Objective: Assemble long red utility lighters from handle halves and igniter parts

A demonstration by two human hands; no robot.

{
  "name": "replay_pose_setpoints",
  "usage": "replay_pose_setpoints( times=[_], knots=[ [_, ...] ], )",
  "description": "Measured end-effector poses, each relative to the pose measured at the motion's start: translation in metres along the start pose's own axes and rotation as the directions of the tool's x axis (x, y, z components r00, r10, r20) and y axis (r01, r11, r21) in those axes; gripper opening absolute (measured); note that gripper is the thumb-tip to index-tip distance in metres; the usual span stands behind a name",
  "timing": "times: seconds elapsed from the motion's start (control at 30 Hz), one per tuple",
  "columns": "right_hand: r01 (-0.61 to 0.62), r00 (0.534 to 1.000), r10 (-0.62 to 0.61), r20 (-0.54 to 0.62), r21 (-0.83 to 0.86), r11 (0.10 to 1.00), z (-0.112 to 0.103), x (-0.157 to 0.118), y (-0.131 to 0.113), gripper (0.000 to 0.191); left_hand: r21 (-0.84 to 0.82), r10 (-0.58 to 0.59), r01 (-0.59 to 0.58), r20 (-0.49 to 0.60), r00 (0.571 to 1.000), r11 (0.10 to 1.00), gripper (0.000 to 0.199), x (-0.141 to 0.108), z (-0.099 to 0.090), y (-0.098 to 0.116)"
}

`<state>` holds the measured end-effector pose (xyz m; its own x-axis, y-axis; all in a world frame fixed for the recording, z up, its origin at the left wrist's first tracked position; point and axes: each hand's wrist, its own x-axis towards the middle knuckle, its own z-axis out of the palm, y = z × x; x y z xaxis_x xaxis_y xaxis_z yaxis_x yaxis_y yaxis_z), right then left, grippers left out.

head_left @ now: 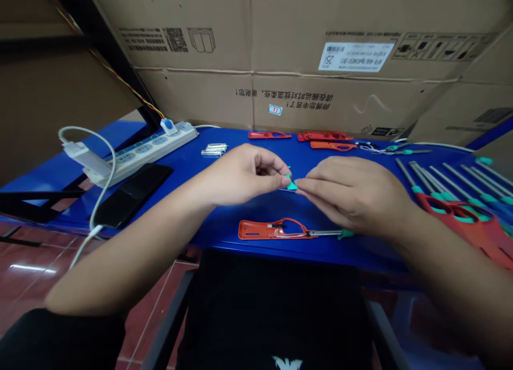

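Observation:
Above the middle of the blue table, my left hand [250,172] pinches a small green plastic part [292,185] between thumb and forefinger. The fingertips of my right hand [350,191] are closed on the right end of that same part. A thin dark line shows just under it, too small to name. Below the hands lies an opened long-neck lighter [276,230], an orange half shell with white wire, a metal tube and a green tip. My curled fingers partly hide the green part.
Red and orange shell halves [326,137] lie at the back, near small wired parts [374,147]. Several lighters [460,210] with metal tubes are on the right. Metal cylinders [215,149], a power strip [148,151] and a black phone [136,194] sit left. Cardboard [224,92] stands behind.

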<state>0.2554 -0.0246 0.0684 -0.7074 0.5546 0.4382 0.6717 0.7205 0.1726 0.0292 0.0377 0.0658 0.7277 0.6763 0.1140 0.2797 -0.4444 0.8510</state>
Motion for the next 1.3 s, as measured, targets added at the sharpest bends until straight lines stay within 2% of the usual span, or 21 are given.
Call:
replay_pose_setpoints(
  times=[0.07, 0.13, 0.2, 0.27, 0.37, 0.47, 0.67, 0.9, 1.17, 1.3],
  knots=[
    [-0.031, 0.999, 0.035, -0.036, 0.094, 0.995, -0.003, -0.008, -0.011, 0.026, 0.104, 0.072, -0.061, -0.106, 0.992, 0.993, 0.02, -0.018, 0.014, 0.004],
    [-0.095, 0.993, 0.108, -0.043, 0.229, 0.969, 0.0, -0.018, -0.017, 0.02, 0.359, 0.169, -0.086, -0.207, 0.964, 0.929, 0.02, -0.037, 0.032, 0.002],
    [-0.157, 0.985, 0.172, -0.011, 0.35, 0.923, 0.007, -0.028, -0.019, 0.014, 0.481, 0.187, -0.086, -0.166, 0.968, 0.872, 0.021, -0.055, 0.05, -0.005],
    [-0.198, 0.979, 0.202, 0.035, 0.419, 0.886, 0.016, -0.036, -0.02, 0.012, 0.483, 0.136, -0.066, -0.111, 0.985, 0.873, 0.023, -0.068, 0.064, -0.013],
    [-0.229, 0.973, 0.204, 0.104, 0.453, 0.861, 0.027, -0.043, -0.021, 0.012, 0.476, 0.142, -0.067, -0.123, 0.982, 0.877, 0.021, -0.077, 0.077, -0.023],
    [-0.242, 0.97, 0.195, 0.147, 0.483, 0.842, 0.03, -0.046, -0.025, 0.015, 0.443, 0.171, -0.091, -0.144, 0.975, 0.892, 0.018, -0.076, 0.08, -0.026],
    [-0.252, 0.968, 0.219, 0.126, 0.506, 0.825, 0.028, -0.048, -0.033, 0.014, 0.399, 0.21, -0.134, -0.154, 0.965, 0.907, 0.017, -0.075, 0.079, -0.027],
    [-0.263, 0.964, 0.197, 0.18, 0.512, 0.818, 0.033, -0.048, -0.035, 0.013, 0.387, 0.234, -0.157, -0.16, 0.959, 0.909, 0.016, -0.076, 0.079, -0.027],
    [-0.221, 0.975, 0.2, 0.097, 0.498, 0.838, 0.039, -0.053, -0.041, 0.011, 0.385, 0.257, -0.17, -0.187, 0.948, 0.907, 0.014, -0.074, 0.078, -0.029],
    [-0.226, 0.972, 0.222, 0.072, 0.521, 0.823, 0.04, -0.055, -0.041, 0.011, 0.428, 0.305, -0.187, -0.224, 0.926, 0.884, 0.012, -0.077, 0.08, -0.032]
  ],
)
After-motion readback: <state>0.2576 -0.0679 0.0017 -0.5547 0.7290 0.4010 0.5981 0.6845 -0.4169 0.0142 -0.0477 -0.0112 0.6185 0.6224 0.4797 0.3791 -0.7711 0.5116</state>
